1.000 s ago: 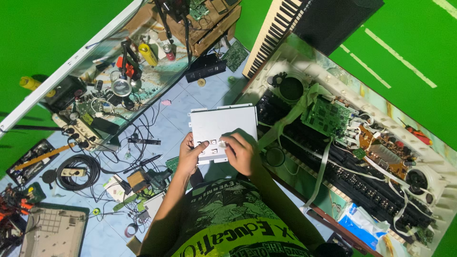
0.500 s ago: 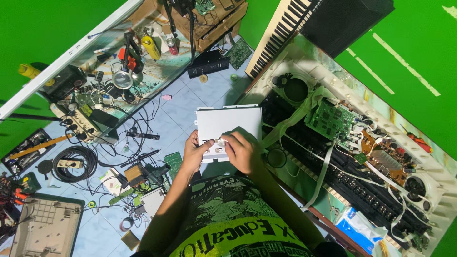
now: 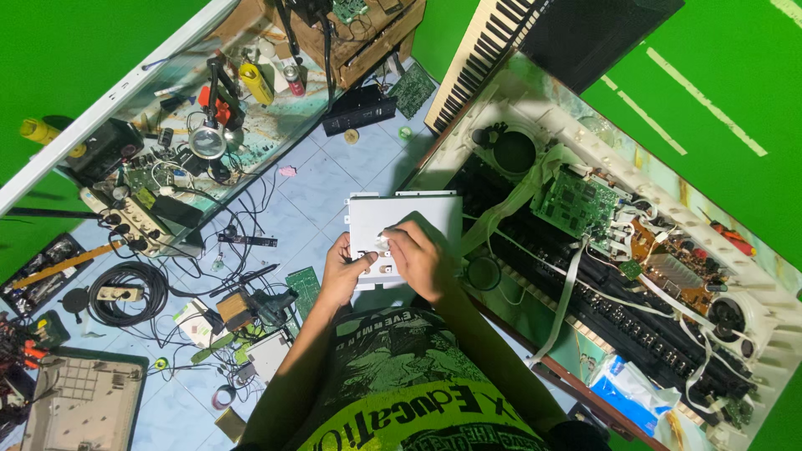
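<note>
Pale blue floor tiles [image 3: 322,188] littered with cables and tools lie below me, green walls around. My left hand [image 3: 342,271] and right hand [image 3: 422,263] both grip the lower edge of one flat white rectangular metal panel [image 3: 405,221], held over my lap. Just right sits one opened white keyboard casing [image 3: 777,305] with one green circuit board [image 3: 576,200]; a blue-and-white plastic packet [image 3: 626,388] lies at its near edge.

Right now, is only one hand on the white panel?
No, the left hand and the right hand both grip the lower edge of the white panel.
</note>
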